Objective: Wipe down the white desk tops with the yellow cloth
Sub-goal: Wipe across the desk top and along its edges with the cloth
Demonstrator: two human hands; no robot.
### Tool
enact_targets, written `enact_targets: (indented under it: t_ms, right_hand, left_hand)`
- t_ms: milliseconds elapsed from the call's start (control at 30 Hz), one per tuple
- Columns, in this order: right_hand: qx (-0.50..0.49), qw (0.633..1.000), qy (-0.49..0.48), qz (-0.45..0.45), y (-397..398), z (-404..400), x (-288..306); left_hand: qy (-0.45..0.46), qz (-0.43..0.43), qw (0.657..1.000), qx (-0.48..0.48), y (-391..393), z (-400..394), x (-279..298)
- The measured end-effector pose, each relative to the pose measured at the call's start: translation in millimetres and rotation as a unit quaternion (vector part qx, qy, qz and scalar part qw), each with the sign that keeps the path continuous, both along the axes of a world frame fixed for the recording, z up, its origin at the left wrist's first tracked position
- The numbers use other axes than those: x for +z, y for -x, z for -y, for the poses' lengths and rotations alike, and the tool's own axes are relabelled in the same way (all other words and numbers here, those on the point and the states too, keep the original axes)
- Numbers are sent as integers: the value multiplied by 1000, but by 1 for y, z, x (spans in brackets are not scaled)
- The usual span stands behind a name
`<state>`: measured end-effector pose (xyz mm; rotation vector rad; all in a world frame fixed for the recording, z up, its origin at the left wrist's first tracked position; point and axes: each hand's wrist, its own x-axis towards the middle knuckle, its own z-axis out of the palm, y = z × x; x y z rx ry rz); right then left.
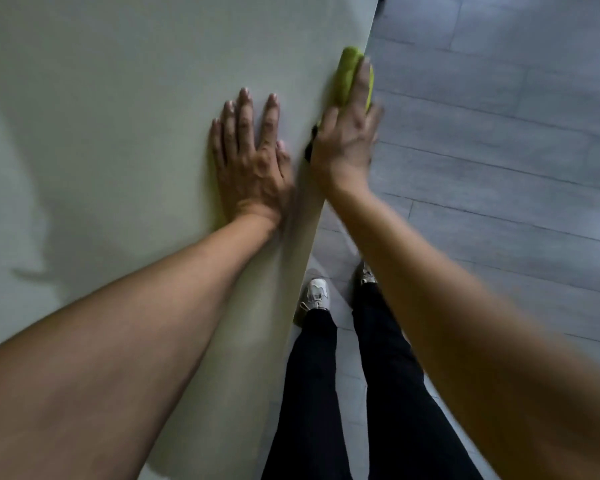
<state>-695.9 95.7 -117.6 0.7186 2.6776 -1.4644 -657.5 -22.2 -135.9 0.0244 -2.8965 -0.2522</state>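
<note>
Left hand (248, 161) lies flat on the white surface (101, 133), fingers (245, 112) straight and spread, holding nothing. Right hand (347, 136) presses the yellow cloth (347, 74) at the surface's right edge, fingers extended over it; blurred, so any curl round the cloth can't be told. Grey floor (499, 133) lies right, dark trousers (326, 393) and white shoes (316, 292) near.
</note>
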Motion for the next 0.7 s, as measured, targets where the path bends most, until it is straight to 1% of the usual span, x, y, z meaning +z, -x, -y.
enact_targets:
  t_ms: [67, 167, 233, 300, 367, 433, 500, 600, 700]
  right_hand:
    - [3, 1000, 15, -12, -61, 17, -1]
    - [32, 999, 24, 7, -150, 37, 7]
    - [27, 999, 20, 32, -180, 45, 12]
    - [13, 999, 18, 34, -173, 45, 14]
    - [1, 1000, 11, 28, -145, 42, 14]
    - [-19, 999, -7, 35, -103, 34, 13]
    - [-26, 998, -31, 46, -60, 24, 14]
    - [-20, 997, -54, 55, -18, 10, 15]
    - [-14, 997, -55, 43, -11, 5, 13]
  left_hand:
    - [-4, 3, 1000, -6, 1, 0, 2]
    - [-17, 20, 1000, -12, -1, 3, 4]
    - [-28, 30, 999, -24, -3, 4, 3]
    - [-48, 40, 997, -50, -2, 8, 3]
    - [-61, 53, 993, -90, -8, 19, 6]
    - [-51, 66, 987, -134, -37, 33, 10]
    - [-38, 87, 981, -171, -92, 51, 17]
    - [-52, 130, 978, -156, -189, 77, 28]
    - [-61, 150, 981, -112, -250, 89, 31]
